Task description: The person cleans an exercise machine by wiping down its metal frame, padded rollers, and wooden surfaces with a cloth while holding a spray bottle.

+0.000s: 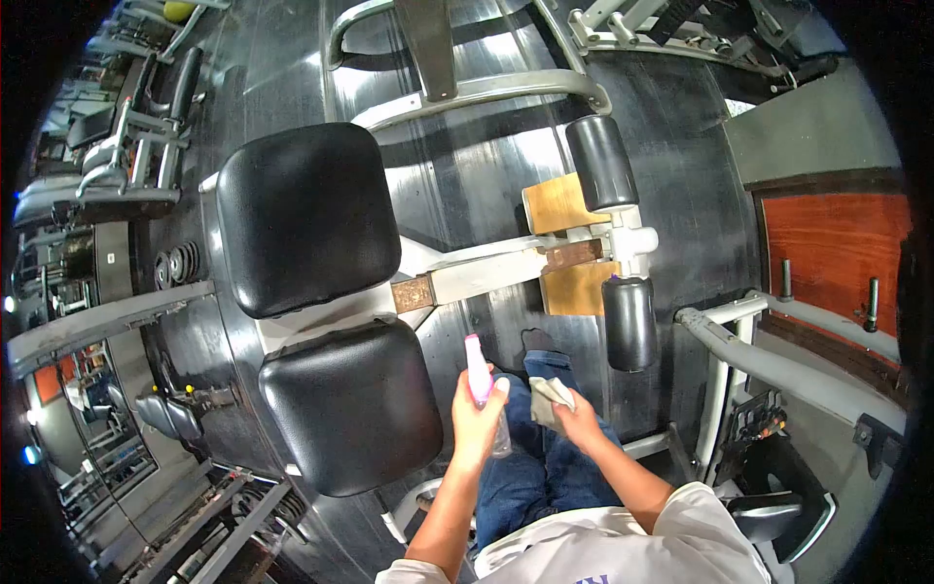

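My left hand [477,414] is wrapped round a spray bottle [478,368] with a pink and white spray head and a clear body that shows below the hand. A folded pale cloth [551,399] is gripped in my right hand [581,422], over my jeans. Close to my left hand lies the lower black padded seat [350,409] of an exercise bench. The larger black pad [309,219] sits beyond it. Neither the bottle nor the cloth touches the bench.
A white metal beam [491,278] runs from the pads to black foam rollers [629,324] and wooden foot plates [581,289]. Grey machine rails [788,355] stand at my right. Another machine frame [486,90] is ahead, and weight plates [177,264] stand at left.
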